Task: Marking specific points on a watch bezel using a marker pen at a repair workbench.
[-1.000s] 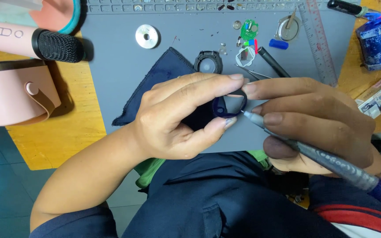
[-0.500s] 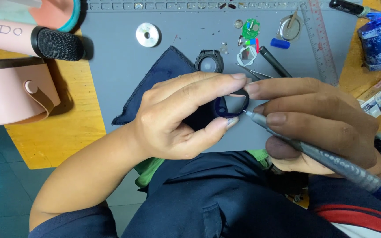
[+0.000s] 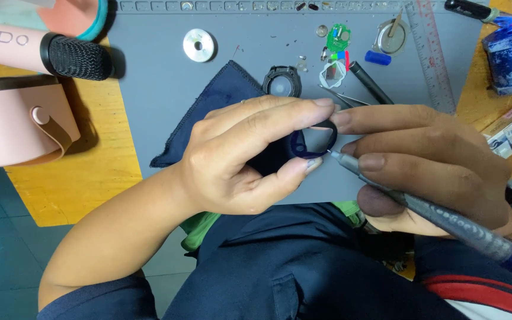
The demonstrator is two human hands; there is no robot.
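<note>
Left hand (image 3: 238, 160) pinching dark ring (image 3: 314, 140), right hand (image 3: 428, 166) gripping grey tool (image 3: 445, 220)

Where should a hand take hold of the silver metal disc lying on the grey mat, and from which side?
Grip the silver disc by its outer rim, from above: it lies flat on the grey mat, with bare mat all round it.

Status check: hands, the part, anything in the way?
Left hand pinches dark ring-shaped case. Right hand holds grey screwdriver, tip at case. Nothing in the way.
</note>
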